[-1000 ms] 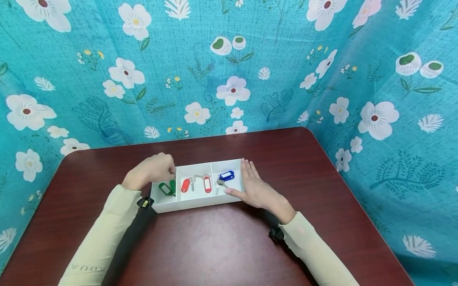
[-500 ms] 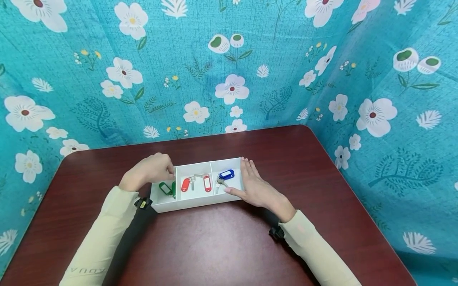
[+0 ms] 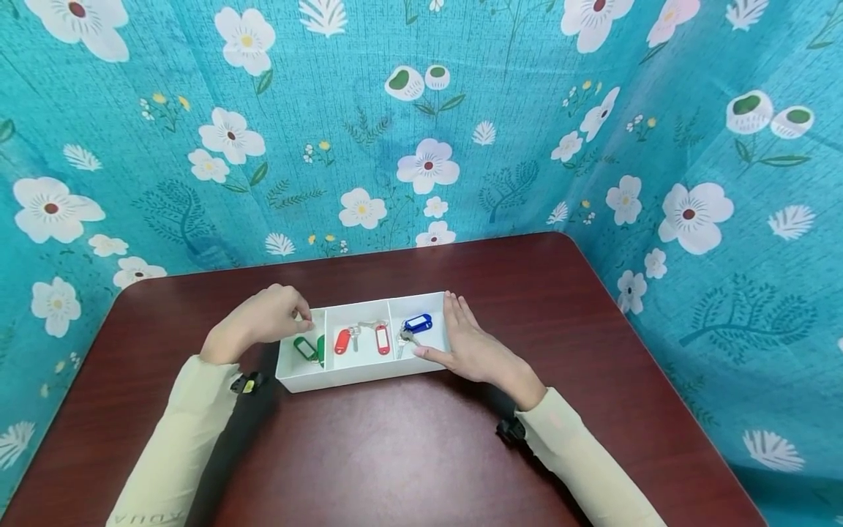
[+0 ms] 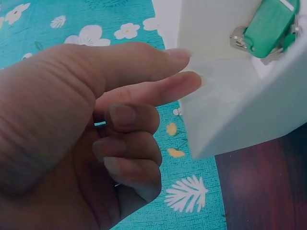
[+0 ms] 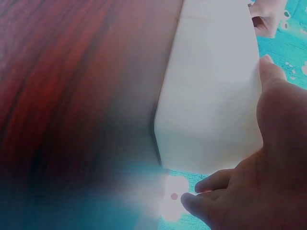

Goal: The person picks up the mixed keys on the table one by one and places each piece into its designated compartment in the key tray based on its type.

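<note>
A white box (image 3: 369,375) with three compartments stands on the table. Green key tags (image 3: 306,348) lie in its left compartment, one partly hidden by the divider. The middle holds two red key tags (image 3: 342,341) with keys; blue key tags (image 3: 418,323) and keys (image 3: 406,337) are on the right. My left hand (image 3: 263,315) hovers at the left compartment's back edge, thumb and index finger extended with a small gap and nothing between them, the other fingers curled. My right hand (image 3: 479,353) rests straight fingers along the box's right end, its thumb over the front rim.
The dark red-brown table (image 3: 382,454) extends around the box on all sides. A teal floral cloth (image 3: 369,132) hangs behind the table and along its right side.
My left hand has drawn back up and left from beside the left divider, its thumb and index finger now apart. The box, key tags and right hand look unmoved.
</note>
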